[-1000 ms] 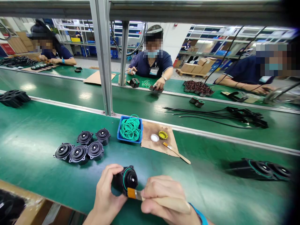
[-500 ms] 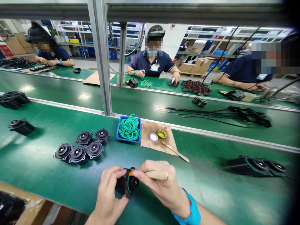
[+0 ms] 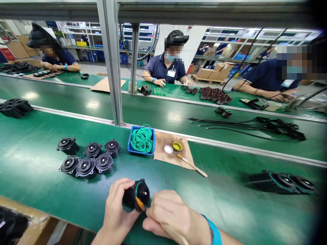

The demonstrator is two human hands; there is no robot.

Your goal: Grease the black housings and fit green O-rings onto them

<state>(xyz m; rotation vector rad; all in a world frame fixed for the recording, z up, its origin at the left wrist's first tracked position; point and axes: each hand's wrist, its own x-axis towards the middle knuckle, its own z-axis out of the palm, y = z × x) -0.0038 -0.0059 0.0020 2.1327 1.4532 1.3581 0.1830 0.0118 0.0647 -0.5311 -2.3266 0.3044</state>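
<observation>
A black cylindrical housing lies tilted in my left hand, its round end toward the right. Around that end runs a green ring. My right hand is closed on a wooden-handled brush, whose orange part touches the lower edge of the housing near the ring. A blue tray full of green rings stands beyond my hands. Beside it, a brown cardboard sheet bears a yellow container, a white round lid and a second brush.
Several black housings stand at the left, and two with green rings lie at the right. A metal post rises behind the rail. Black cables lie on the middle strip. People sit across the bench.
My right hand and its brush have moved down, from the top to the lower side of the housing. The housing's end has tilted up. Another housing now stands with the group at left.
</observation>
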